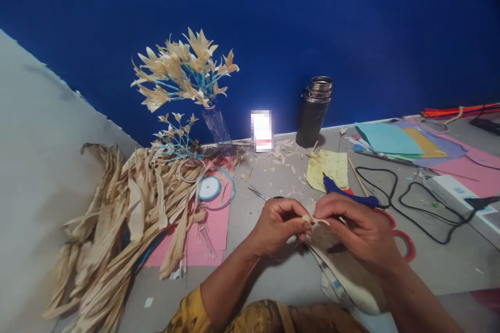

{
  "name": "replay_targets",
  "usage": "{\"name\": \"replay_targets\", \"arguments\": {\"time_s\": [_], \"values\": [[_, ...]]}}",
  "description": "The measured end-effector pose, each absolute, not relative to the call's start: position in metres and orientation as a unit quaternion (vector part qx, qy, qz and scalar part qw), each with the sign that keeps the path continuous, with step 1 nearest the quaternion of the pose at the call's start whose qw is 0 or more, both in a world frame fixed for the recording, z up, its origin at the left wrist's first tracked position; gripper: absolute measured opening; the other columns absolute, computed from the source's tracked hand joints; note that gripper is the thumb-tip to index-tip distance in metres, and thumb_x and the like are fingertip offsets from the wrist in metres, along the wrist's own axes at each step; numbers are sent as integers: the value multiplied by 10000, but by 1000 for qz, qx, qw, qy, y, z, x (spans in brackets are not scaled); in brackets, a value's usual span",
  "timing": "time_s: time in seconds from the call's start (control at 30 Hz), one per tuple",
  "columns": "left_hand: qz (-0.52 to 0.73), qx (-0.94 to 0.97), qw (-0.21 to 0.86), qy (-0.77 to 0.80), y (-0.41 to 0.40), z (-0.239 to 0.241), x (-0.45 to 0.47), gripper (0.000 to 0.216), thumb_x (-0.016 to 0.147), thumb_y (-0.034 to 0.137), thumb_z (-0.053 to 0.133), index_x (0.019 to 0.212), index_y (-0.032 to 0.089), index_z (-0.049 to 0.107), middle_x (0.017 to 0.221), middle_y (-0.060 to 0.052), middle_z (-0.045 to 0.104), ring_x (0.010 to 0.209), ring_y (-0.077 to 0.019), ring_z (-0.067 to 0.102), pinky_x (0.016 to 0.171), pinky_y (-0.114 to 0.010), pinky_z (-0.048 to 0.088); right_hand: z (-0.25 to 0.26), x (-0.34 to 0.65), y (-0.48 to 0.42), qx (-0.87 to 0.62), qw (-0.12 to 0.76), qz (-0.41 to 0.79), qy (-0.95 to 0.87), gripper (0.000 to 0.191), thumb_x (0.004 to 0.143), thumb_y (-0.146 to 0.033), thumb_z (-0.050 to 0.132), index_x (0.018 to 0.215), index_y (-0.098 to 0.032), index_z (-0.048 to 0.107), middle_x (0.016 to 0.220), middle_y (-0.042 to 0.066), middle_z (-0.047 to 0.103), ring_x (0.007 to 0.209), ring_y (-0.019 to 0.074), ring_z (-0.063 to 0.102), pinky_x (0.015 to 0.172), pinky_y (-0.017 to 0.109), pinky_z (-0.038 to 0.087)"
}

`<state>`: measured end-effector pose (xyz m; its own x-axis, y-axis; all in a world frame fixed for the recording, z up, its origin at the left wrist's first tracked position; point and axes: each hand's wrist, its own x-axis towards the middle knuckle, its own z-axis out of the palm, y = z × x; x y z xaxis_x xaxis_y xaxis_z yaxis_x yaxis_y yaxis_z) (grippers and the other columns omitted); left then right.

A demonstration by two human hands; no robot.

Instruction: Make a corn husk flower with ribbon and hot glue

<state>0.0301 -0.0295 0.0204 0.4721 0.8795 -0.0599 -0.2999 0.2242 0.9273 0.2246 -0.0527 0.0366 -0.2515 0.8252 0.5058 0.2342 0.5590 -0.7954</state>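
Note:
In the middle of the table my left hand [279,226] and my right hand [357,226] meet, thumbs and fingertips closed in a pinch. Between them is a small cream husk flower [321,222], its petals poking out past the fingertips. Fingers hide most of it. A blue glue gun [351,197] lies just behind my right hand on a yellow paper [334,166]. Red-handled scissors [406,244] show partly from under that hand. Another pair of scissors [258,193] lies beyond my left hand.
Dried corn husks [133,203] pile up at left, beside a ribbon spool [210,188] on pink paper [211,252]. Husk flowers [199,47] stand in a glass vase [219,127]. A dark flask [313,114] stands near the wall. Black cord [394,187] and a power strip [453,195] lie right.

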Motion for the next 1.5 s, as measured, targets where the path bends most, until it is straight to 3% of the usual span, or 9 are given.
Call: {"name": "replay_targets", "arguments": {"time_s": [0.17, 0.33, 0.5, 0.83, 1.07, 1.5], "values": [[453, 502, 656, 335, -32, 22, 28, 252, 755, 388, 871, 735, 148, 798, 614, -39, 696, 531, -133, 615, 561, -253, 482, 32, 229, -59, -460, 498, 292, -675, 94, 937, -224, 678, 1011, -265, 721, 943, 18, 723, 762, 153, 673, 646, 218, 534], [486, 605, 517, 360, -35, 25, 24, 81, 817, 239, 799, 775, 177, 829, 684, -62, 750, 612, -147, 635, 632, -260, 479, 30, 228, -63, -457, 495, 345, -654, 142, 933, -330, 684, 1041, -248, 722, 915, 25, 715, 721, 157, 655, 600, 216, 521], [497, 640, 470, 349, -34, 23, 24, 83, 827, 223, 780, 764, 187, 821, 712, -74, 774, 648, -169, 666, 652, -270, 486, 32, 220, -61, -479, 469, 322, -669, 136, 959, -324, 645, 890, -233, 718, 869, 21, 723, 769, 171, 669, 665, 230, 524], [465, 565, 567, 379, -39, 18, 23, 213, 838, 326, 758, 689, 174, 761, 611, -35, 685, 586, -152, 613, 641, -282, 487, 40, 205, -60, -474, 475, 316, -670, 226, 961, -295, 621, 765, -225, 710, 791, 12, 725, 715, 156, 660, 637, 219, 506], [428, 408, 728, 346, -36, 18, 21, 359, 631, 368, 939, 845, 121, 791, 709, -77, 754, 573, -171, 677, 602, -296, 533, 46, 201, -58, -509, 480, 337, -630, 250, 928, -333, 626, 723, -211, 699, 705, 7, 701, 608, 149, 620, 570, 229, 485], [470, 410, 696, 357, -36, 20, 12, 381, 669, 475, 915, 714, 147, 727, 631, -33, 696, 514, -130, 608, 554, -257, 483, 47, 201, -54, -517, 424, 318, -672, 262, 940, -392, 607, 762, -230, 711, 730, 9, 705, 648, 173, 638, 578, 252, 492]]}}
